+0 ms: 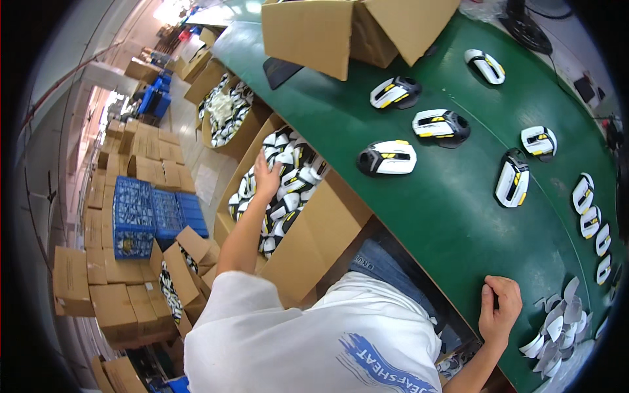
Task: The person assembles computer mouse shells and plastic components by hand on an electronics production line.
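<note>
My left hand [266, 178] reaches into an open cardboard box [321, 232] beside the table, its fingers stretched out over a heap of white, black and yellow mouse-shaped shells [288, 204]. It touches the heap, and I see no shell gripped in it. My right hand [500, 306] rests on the green tabletop [436, 239] in a loose fist with nothing visible inside. Right of this hand lies a pile of curved white and grey plastic pieces [557, 331]. Ahead of it, a white shell with a black end [513, 180] lies on the table.
More shells [442, 126] are spread over the table, with a row of them [590, 221] along the right side. An open carton [308, 33] stands at the far edge. Left on the floor are another filled box [226, 118], stacked cartons [124, 308] and blue crates [134, 216].
</note>
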{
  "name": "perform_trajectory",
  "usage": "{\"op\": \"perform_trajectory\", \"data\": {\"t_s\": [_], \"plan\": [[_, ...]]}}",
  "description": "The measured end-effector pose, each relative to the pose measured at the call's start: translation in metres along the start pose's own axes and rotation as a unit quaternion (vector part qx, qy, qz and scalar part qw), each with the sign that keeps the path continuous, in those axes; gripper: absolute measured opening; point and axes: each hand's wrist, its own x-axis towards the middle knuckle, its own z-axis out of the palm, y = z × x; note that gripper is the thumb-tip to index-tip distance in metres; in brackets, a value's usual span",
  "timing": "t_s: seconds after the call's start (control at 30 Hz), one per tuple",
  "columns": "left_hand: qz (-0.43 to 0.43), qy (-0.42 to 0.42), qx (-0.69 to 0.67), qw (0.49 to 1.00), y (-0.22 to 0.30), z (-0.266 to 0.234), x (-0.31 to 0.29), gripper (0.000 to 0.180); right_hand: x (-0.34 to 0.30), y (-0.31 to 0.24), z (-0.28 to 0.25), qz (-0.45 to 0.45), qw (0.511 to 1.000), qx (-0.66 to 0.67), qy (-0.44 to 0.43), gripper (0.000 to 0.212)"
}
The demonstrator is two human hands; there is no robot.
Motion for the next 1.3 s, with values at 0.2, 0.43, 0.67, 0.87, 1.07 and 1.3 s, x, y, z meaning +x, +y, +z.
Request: {"op": "perform_trajectory", "data": {"t_s": [0.2,0.43,0.67,0.87,1.07,1.3], "plan": [[0.278,0.088,-0.136,0.947,0.222,-0.057,0.0,0.037,0.021,-0.005,0.002,0.042,0.998,0.04,0.002,0.014],[0.482,-0.162,-0.199,0.838,0.478,0.023,0.049,0.033,0.016,0.005,0.0,0.05,0.996,0.068,0.041,0.016],[0.322,-0.095,0.015,0.942,0.53,0.132,0.171,0.056,0.018,0.004,-0.005,0.036,0.992,0.099,0.072,0.017],[0.527,-0.114,-0.232,0.81,0.489,-0.012,-0.003,0.039,0.013,-0.001,0.0,-0.008,0.999,0.03,0.032,0.017],[0.267,-0.105,-0.184,0.94,0.298,-0.117,-0.218,0.033,0.0,0.009,-0.002,-0.028,0.999,0.004,-0.021,0.021],[0.085,-0.229,-0.178,0.953,0.255,-0.079,-0.319,0.025,-0.005,0.016,-0.006,0.073,0.997,0.005,-0.017,0.017]]}}
